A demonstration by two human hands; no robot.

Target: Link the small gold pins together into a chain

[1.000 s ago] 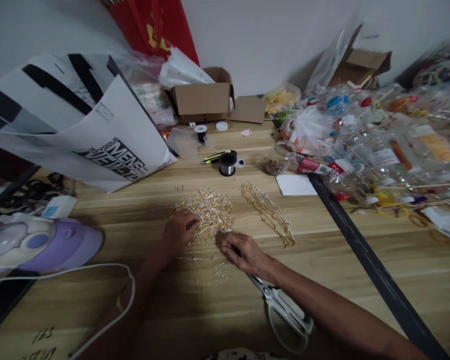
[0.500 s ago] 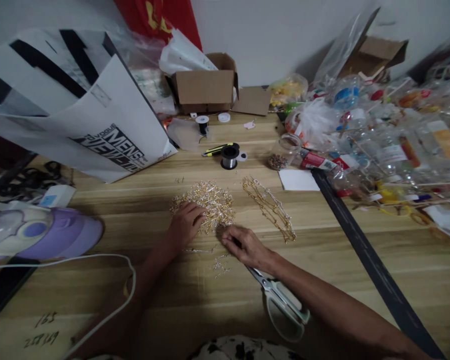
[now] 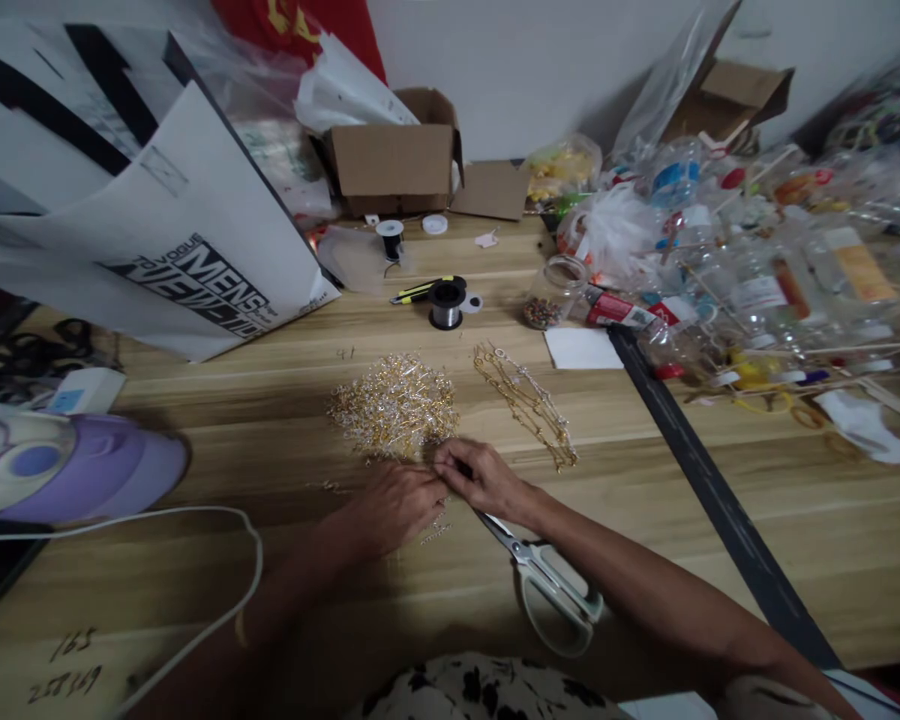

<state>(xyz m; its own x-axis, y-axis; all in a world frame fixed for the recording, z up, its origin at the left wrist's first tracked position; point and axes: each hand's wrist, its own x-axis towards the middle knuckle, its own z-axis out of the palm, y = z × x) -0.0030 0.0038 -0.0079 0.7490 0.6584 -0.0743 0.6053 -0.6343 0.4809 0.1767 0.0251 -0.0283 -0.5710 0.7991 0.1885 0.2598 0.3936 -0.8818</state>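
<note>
Just in front of a pile of gold and silver beads (image 3: 394, 400), my two hands meet. My left hand (image 3: 401, 505) is closed, its fingertips touching those of my right hand (image 3: 480, 475). My right hand is pinched shut too. Whatever lies between the fingers is too small to make out. A few small silver pieces (image 3: 436, 530) lie on the table, partly behind my left hand. Under my right wrist rest scissors (image 3: 551, 590) with pale handles. Gold and silver beaded chains (image 3: 529, 405) lie stretched out to the right of the pile.
Behind the pile stand a wire spool (image 3: 446, 308), a yellow-black cutter (image 3: 420, 290) and a jar of beads (image 3: 551, 295). A large paper bag (image 3: 195, 230) and a purple device (image 3: 112, 460) with a white cable (image 3: 251, 560) are left. Plastic bottles (image 3: 765, 290) crowd the right.
My left hand has come off the bead pile and moved right and nearer to me, meeting my right hand. My right hand stays in nearly the same place. The whole view has shifted slightly.
</note>
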